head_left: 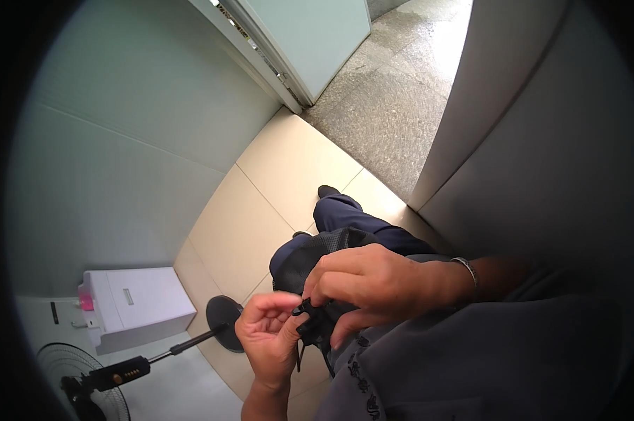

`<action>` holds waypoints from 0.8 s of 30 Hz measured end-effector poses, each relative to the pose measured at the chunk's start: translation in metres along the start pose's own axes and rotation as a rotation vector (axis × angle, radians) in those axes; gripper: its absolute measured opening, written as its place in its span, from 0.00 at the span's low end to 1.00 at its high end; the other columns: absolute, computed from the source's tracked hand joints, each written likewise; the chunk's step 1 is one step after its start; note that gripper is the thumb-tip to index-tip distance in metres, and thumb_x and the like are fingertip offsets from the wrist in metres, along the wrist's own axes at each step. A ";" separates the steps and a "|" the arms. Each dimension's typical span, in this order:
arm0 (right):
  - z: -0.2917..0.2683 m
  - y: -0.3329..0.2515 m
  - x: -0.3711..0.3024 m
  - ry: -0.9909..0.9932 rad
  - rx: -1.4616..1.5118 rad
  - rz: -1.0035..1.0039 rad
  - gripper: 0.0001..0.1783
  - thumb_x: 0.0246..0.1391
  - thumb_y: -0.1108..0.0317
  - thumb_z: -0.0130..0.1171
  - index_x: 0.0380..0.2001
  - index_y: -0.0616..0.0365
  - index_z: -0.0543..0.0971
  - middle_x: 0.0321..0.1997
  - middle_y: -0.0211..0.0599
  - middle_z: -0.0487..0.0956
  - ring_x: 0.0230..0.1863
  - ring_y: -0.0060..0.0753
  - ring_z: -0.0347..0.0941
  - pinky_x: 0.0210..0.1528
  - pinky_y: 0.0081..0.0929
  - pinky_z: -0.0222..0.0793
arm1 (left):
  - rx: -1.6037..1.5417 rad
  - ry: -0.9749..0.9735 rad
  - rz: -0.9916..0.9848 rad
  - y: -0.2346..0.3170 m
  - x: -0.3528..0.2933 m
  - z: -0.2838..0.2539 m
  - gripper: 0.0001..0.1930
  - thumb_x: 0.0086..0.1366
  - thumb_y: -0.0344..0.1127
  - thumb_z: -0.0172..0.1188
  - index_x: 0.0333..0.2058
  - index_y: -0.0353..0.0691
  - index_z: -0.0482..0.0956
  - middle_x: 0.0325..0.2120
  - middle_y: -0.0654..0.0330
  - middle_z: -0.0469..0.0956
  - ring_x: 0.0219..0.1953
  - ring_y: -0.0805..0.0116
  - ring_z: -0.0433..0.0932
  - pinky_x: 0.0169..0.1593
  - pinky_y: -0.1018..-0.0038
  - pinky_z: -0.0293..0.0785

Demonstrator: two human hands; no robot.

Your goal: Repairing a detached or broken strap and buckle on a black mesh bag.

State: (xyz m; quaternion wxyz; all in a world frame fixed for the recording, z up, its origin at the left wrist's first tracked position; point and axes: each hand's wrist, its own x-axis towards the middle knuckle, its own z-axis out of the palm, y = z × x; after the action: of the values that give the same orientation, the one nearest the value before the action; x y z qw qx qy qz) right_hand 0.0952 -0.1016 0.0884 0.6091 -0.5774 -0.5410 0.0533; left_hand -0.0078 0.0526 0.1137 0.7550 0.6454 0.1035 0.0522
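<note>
My left hand point(269, 333) comes up from the lower edge, its thumb and index finger closed on a small black strap-like piece point(305, 309). Right beside it, my right hand point(364, 279) bends its fingers down over the same piece from above, fingertips together. A black mesh fabric item point(338, 241), perhaps a bag, hangs in front of my body beneath both hands. Its lower part is mostly covered by my fingers. Thin black cords point(299, 358) dangle below the left thumb. What exactly the fingertips grip is too small and dark to make out fully.
A standing fan point(85, 379) with a round black base point(224, 323) is at lower left, beside a white box-shaped cabinet point(138, 305). Pale panel walls flank the beige tiled floor point(289, 161). A doorway opens onto grey stone flooring point(390, 98) at the top.
</note>
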 end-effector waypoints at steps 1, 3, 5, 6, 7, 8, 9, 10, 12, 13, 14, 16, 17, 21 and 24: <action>0.000 0.000 0.000 0.005 -0.064 -0.030 0.23 0.25 0.62 0.66 0.25 0.61 0.68 0.33 0.38 0.71 0.29 0.34 0.70 0.29 0.24 0.68 | 0.027 0.012 0.057 -0.002 -0.001 -0.001 0.12 0.48 0.22 0.60 0.33 0.29 0.69 0.25 0.56 0.74 0.26 0.78 0.73 0.31 0.86 0.69; 0.002 0.001 -0.001 0.020 -0.127 -0.062 0.23 0.24 0.62 0.66 0.25 0.61 0.68 0.33 0.38 0.71 0.30 0.35 0.70 0.29 0.24 0.68 | 0.055 0.037 0.103 -0.002 -0.003 -0.004 0.12 0.46 0.26 0.64 0.29 0.28 0.72 0.26 0.54 0.74 0.30 0.75 0.74 0.34 0.84 0.70; 0.003 -0.002 -0.003 0.006 -0.125 -0.036 0.23 0.24 0.62 0.66 0.24 0.61 0.68 0.33 0.37 0.70 0.31 0.36 0.70 0.30 0.24 0.68 | 0.137 -0.031 0.174 0.001 -0.004 -0.006 0.16 0.44 0.29 0.66 0.30 0.27 0.72 0.26 0.54 0.74 0.31 0.74 0.73 0.36 0.83 0.70; 0.002 -0.002 -0.003 0.016 -0.125 -0.036 0.23 0.24 0.62 0.66 0.24 0.61 0.68 0.33 0.37 0.70 0.31 0.36 0.70 0.30 0.24 0.68 | 0.207 -0.094 0.248 0.003 -0.004 -0.007 0.20 0.41 0.33 0.68 0.32 0.27 0.72 0.26 0.54 0.74 0.33 0.73 0.73 0.37 0.81 0.70; 0.000 -0.002 -0.003 0.012 -0.111 -0.045 0.22 0.26 0.62 0.65 0.25 0.61 0.67 0.30 0.38 0.68 0.30 0.37 0.68 0.29 0.27 0.65 | 0.207 -0.178 0.271 0.002 -0.003 -0.012 0.30 0.34 0.36 0.71 0.36 0.26 0.71 0.29 0.54 0.74 0.36 0.70 0.73 0.40 0.77 0.70; 0.000 -0.002 -0.003 0.006 -0.094 -0.053 0.22 0.29 0.61 0.64 0.25 0.62 0.65 0.26 0.38 0.65 0.29 0.39 0.66 0.29 0.29 0.63 | 0.211 -0.182 0.268 0.001 -0.006 -0.012 0.30 0.34 0.36 0.71 0.36 0.26 0.71 0.29 0.54 0.74 0.36 0.70 0.73 0.40 0.77 0.70; -0.001 -0.004 -0.003 0.011 -0.093 -0.053 0.22 0.29 0.61 0.64 0.25 0.62 0.65 0.26 0.38 0.65 0.29 0.39 0.66 0.29 0.29 0.63 | 0.235 -0.150 0.214 0.001 -0.009 -0.010 0.32 0.32 0.35 0.71 0.38 0.26 0.70 0.31 0.54 0.73 0.36 0.69 0.73 0.41 0.77 0.71; -0.001 -0.005 -0.003 0.012 -0.131 -0.055 0.22 0.28 0.62 0.64 0.25 0.62 0.67 0.30 0.38 0.67 0.30 0.37 0.68 0.30 0.27 0.65 | 0.257 -0.118 0.159 0.000 -0.011 -0.008 0.34 0.30 0.34 0.72 0.39 0.26 0.69 0.33 0.53 0.73 0.37 0.68 0.73 0.41 0.76 0.71; -0.001 -0.007 -0.003 0.015 -0.170 -0.058 0.21 0.27 0.62 0.64 0.25 0.62 0.68 0.34 0.38 0.69 0.31 0.36 0.70 0.31 0.24 0.67 | 0.298 -0.106 0.192 -0.003 -0.011 -0.007 0.35 0.30 0.34 0.72 0.40 0.26 0.68 0.33 0.53 0.72 0.36 0.67 0.73 0.41 0.76 0.71; -0.001 -0.007 -0.003 0.015 -0.180 -0.057 0.21 0.27 0.62 0.64 0.25 0.62 0.68 0.34 0.38 0.69 0.31 0.36 0.70 0.31 0.24 0.67 | 0.336 -0.092 0.227 -0.005 -0.011 -0.005 0.36 0.29 0.33 0.72 0.41 0.26 0.67 0.34 0.54 0.72 0.36 0.67 0.74 0.41 0.76 0.72; -0.001 -0.007 -0.004 0.015 -0.190 -0.054 0.21 0.28 0.62 0.64 0.25 0.62 0.68 0.34 0.39 0.69 0.32 0.36 0.70 0.32 0.24 0.67 | 0.338 -0.095 0.226 -0.005 -0.011 -0.002 0.36 0.29 0.33 0.72 0.41 0.26 0.67 0.34 0.54 0.72 0.36 0.67 0.74 0.41 0.76 0.72; -0.002 -0.009 -0.005 0.020 -0.186 -0.059 0.21 0.28 0.61 0.64 0.26 0.62 0.68 0.34 0.39 0.69 0.31 0.35 0.70 0.31 0.24 0.67 | 0.238 -0.056 0.233 -0.004 -0.010 0.004 0.34 0.30 0.33 0.72 0.40 0.27 0.68 0.33 0.54 0.72 0.34 0.68 0.74 0.39 0.77 0.73; -0.002 -0.009 -0.006 0.019 -0.178 -0.067 0.21 0.28 0.61 0.63 0.26 0.62 0.68 0.34 0.39 0.69 0.31 0.35 0.70 0.31 0.24 0.67 | 0.241 -0.054 0.232 -0.007 -0.010 0.003 0.34 0.30 0.33 0.72 0.40 0.27 0.68 0.33 0.54 0.72 0.34 0.68 0.74 0.39 0.77 0.73; 0.000 -0.008 -0.008 0.022 -0.148 -0.059 0.23 0.29 0.61 0.64 0.28 0.63 0.68 0.33 0.40 0.69 0.30 0.34 0.70 0.29 0.24 0.67 | 0.134 -0.011 0.234 -0.014 -0.009 0.004 0.33 0.31 0.34 0.72 0.39 0.28 0.69 0.32 0.54 0.73 0.32 0.69 0.75 0.37 0.78 0.74; -0.002 -0.010 -0.009 0.051 0.043 0.045 0.23 0.34 0.60 0.61 0.30 0.63 0.66 0.29 0.38 0.67 0.30 0.36 0.68 0.30 0.25 0.64 | 0.294 -0.003 0.327 -0.014 -0.009 0.002 0.31 0.32 0.33 0.72 0.38 0.29 0.70 0.30 0.55 0.73 0.31 0.69 0.75 0.36 0.78 0.73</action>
State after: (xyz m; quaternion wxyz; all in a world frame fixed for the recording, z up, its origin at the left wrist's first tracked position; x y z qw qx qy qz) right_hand 0.0872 -0.1124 0.0913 0.6335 -0.5775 -0.5109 0.0637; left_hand -0.0174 0.0468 0.1007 0.6344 0.7568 0.0029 0.1572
